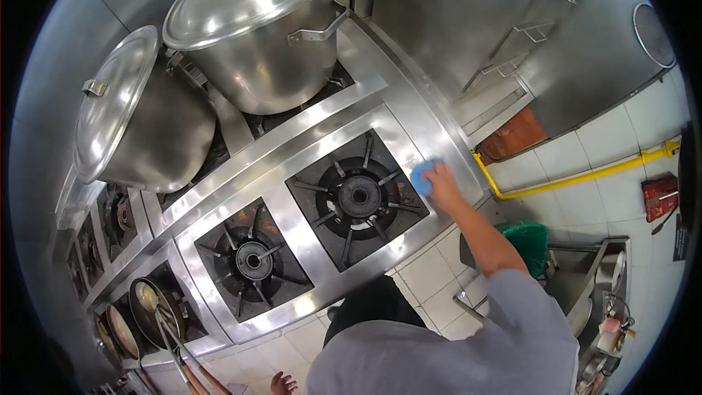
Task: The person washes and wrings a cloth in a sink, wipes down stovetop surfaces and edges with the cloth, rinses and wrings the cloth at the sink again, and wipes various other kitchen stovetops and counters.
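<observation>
My right hand (441,184) is closed on a blue cloth (422,176), pressed against the steel stove top (409,139) at its right side. Just left of the cloth is a black burner (360,195) with a round grate. A second, smaller burner (254,260) sits further left. My left hand (284,383) hangs low at the bottom edge, away from the stove, its fingers a little apart and nothing visible in it.
Two large lidded pots (267,66) stand on the back burners. Pans (157,314) with long-handled utensils are at the lower left. A yellow pipe (585,177) runs along the right wall, above a green bin liner (528,247) and a shelf with dishes.
</observation>
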`<state>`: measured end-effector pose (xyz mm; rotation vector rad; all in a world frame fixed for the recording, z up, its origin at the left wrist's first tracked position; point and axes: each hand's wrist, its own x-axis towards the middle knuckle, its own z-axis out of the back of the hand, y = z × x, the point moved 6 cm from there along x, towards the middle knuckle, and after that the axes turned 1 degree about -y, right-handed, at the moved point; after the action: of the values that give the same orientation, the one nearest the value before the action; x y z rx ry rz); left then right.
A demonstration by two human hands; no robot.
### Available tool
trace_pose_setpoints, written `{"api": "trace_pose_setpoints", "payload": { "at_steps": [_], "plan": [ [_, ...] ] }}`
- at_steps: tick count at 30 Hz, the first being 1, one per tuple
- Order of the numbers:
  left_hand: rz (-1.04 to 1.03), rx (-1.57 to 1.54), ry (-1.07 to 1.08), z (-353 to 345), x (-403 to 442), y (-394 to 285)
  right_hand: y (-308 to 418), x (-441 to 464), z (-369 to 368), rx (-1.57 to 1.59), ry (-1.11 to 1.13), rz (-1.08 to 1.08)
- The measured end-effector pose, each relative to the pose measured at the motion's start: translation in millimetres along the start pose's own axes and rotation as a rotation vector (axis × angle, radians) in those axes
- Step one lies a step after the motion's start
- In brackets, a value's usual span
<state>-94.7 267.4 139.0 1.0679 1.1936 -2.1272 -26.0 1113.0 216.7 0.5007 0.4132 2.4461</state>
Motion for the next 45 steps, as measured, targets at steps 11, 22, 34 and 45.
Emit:
{"api": "trace_pose_setpoints", "payload": {
  "at_steps": [11,22,34,45],
  "plan": [
    [0.131,-0.217,0.0,-41.3,-12.2,51.4,93.3,-161.4,-21.0,0.092,0.226,-0.294],
    [0.246,-0.71,-0.259,-37.2,-143.2,322.9,332.3,-227.0,-119.6,0.122,0.544,0.115],
    [0.306,-1.028,-0.49,-102.1,-230.6,473.9,598.2,-292.6,-262.6,0.661,0.784,0.315],
    [0.367,-1.228,-0.69,-194.1,-259.1,487.5,618.3,-279.3,-200.1,0.461,0.36,0.87]
  ]
}}
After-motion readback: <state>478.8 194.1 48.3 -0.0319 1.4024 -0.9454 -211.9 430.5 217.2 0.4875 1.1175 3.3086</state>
